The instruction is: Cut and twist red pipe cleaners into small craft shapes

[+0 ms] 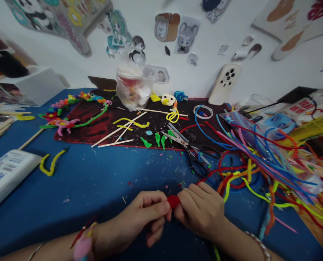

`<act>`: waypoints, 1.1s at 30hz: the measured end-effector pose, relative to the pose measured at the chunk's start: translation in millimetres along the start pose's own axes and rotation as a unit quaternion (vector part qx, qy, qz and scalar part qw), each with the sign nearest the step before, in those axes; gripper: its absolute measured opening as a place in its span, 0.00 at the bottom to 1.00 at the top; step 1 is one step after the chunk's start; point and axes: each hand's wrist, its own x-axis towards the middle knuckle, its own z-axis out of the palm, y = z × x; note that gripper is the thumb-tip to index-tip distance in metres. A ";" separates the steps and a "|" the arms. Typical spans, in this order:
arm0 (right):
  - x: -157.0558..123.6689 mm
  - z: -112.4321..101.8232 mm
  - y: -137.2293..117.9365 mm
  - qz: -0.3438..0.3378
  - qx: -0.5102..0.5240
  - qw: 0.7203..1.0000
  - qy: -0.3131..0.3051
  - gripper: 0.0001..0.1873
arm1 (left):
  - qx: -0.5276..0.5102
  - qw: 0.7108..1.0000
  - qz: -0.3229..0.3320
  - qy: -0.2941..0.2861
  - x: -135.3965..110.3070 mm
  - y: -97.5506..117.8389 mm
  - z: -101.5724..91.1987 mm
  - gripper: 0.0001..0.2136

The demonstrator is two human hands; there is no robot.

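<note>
Left hand (pixel 134 221) and right hand (pixel 199 210) pinch a red tuft (pixel 173 201)

Both grips are closed, fingers curled around the tuft, which sits between the hands near the edge of the blue table (pixel 91 181). From the hands, left to right: a yellow pipe cleaner (pixel 51 163) at nine o'clock, a flower garland (pixel 69 112) at ten, scissors (pixel 190 148) at twelve, loose pipe cleaners (pixel 259 156) at two.

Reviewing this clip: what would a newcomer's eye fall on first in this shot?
The tangle of multicoloured pipe cleaners spilling across the right of the blue table stands out first. At bottom centre, the left hand and right hand grip a small red fuzzy piece between them. Upper left, a pipe-cleaner flower garland curves along the edge of a dark red-and-black mat.
</note>
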 end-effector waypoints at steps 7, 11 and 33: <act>-0.8 4.0 6.2 0.004 0.051 0.998 -0.029 0.10 | -0.010 0.999 -0.011 0.039 0.2 -1.0 -0.4 0.12; -0.9 4.2 5.2 -0.002 0.038 0.999 -0.023 0.10 | -0.017 0.999 -0.026 0.013 1.2 -5.2 0.1 0.13; -3.5 -0.5 -10.8 0.015 0.097 0.994 -0.046 0.14 | 0.836 0.332 0.419 0.125 -2.7 14.5 -19.3 0.08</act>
